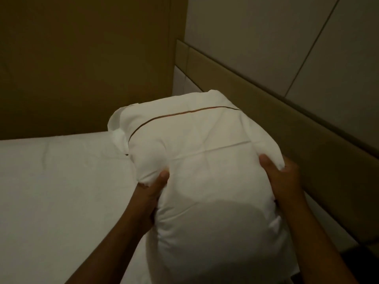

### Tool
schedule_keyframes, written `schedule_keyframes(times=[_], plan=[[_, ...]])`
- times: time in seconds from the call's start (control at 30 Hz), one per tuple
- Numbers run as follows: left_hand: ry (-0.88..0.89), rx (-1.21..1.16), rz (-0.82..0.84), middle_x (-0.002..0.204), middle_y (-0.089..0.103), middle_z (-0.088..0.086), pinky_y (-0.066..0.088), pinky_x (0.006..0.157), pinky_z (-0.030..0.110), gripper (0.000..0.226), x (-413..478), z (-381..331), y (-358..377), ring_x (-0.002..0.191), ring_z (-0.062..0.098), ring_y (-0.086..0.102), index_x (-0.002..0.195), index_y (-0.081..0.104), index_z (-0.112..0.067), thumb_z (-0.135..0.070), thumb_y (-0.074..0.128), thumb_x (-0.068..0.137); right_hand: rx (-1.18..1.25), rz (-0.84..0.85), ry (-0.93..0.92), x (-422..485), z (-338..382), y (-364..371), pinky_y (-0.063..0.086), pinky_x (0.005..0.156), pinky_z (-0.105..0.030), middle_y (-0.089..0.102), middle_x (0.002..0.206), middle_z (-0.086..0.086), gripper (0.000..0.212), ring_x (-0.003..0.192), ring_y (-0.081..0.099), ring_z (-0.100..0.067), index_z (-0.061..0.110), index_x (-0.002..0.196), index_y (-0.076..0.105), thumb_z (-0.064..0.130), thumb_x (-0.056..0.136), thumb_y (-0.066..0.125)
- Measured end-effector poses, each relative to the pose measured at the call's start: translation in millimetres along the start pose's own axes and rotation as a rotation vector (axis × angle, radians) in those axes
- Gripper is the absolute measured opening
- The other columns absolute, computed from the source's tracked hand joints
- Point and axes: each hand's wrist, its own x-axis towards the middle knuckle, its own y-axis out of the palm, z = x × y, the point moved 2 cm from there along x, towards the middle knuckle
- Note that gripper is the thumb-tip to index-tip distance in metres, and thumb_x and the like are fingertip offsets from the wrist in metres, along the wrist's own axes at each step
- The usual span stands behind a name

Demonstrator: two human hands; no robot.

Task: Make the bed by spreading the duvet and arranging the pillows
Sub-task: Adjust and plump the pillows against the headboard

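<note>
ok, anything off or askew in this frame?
Only the pillow: its case sits untidily, with loose fabric bunched and flapping at the far-left corner and the dark piping line running crooked. Left hand and right hand grip its sides. The sheet looks flat; no damage or spills visible.

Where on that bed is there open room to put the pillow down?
The sheet lies bare to the left of the pillow, up to the brown wall. The right side is tight: the pillow, held by the left hand and right hand, sits close to the headboard.
</note>
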Motion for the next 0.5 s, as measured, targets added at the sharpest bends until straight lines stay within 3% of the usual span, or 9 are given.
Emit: schedule_keyframes(times=[0.07, 0.2, 0.33, 0.43, 0.5], plan=[[0.012, 0.014, -0.001, 0.116, 0.071, -0.007, 0.053, 0.095, 0.038, 0.094, 44.3, -10.5, 1.5, 0.107, 0.012, 0.067, 0.125, 0.058, -0.026, -0.066, 0.084, 0.044, 0.019, 0.002, -0.024, 41.4, -2.8, 23.1, 0.045, 0.061, -0.019, 0.064, 0.084, 0.016, 0.006, 0.078, 0.061, 0.001, 0.030, 0.087, 0.063, 0.032, 0.086, 0.068], [0.022, 0.030, 0.018, 0.118, 0.069, -0.007, 0.051, 0.097, 0.039, 0.062, 147.8, -13.0, 10.3, 0.109, 0.012, 0.066, 0.129, 0.056, -0.026, -0.050, 0.074, 0.074, 0.026, 0.049, -0.047, 135.2, -28.0, 75.0, 0.047, 0.065, -0.022, 0.064, 0.086, 0.016, 0.012, 0.081, 0.060, 0.000, 0.028, 0.094, 0.063, 0.036, 0.086, 0.068], [-0.093, 0.056, -0.008, 0.128, 0.064, 0.001, 0.048, 0.101, 0.045, 0.079, 260.2, 18.3, -4.9, 0.116, 0.022, 0.061, 0.135, 0.051, -0.024, -0.056, 0.079, 0.068, -0.053, 0.136, -0.002, 225.4, -85.8, 139.5, 0.045, 0.082, -0.028, 0.065, 0.097, -0.003, 0.038, 0.095, 0.062, -0.021, 0.006, 0.115, 0.064, 0.031, 0.088, 0.068], [-0.144, 0.143, -0.060, 0.126, 0.063, -0.003, 0.049, 0.098, 0.040, 0.071, 320.6, 70.3, -28.0, 0.119, 0.020, 0.058, 0.132, 0.048, -0.023, -0.053, 0.076, 0.074, -0.182, 0.286, 0.122, 264.5, -164.1, 195.8, 0.033, 0.104, -0.029, 0.050, 0.141, -0.012, 0.065, 0.132, 0.045, -0.028, 0.010, 0.143, 0.041, 0.040, 0.090, 0.063], [-0.175, 0.268, -0.202, 0.132, 0.056, -0.006, 0.045, 0.103, 0.042, 0.088, 340.5, 110.8, -47.5, 0.120, 0.019, 0.055, 0.137, 0.040, -0.026, -0.061, 0.079, 0.067, -0.242, 0.380, 0.211, 277.8, -210.3, 223.1, 0.030, 0.111, -0.038, 0.035, 0.154, -0.007, 0.077, 0.138, 0.036, -0.030, 0.025, 0.151, 0.023, 0.056, 0.088, 0.055]])
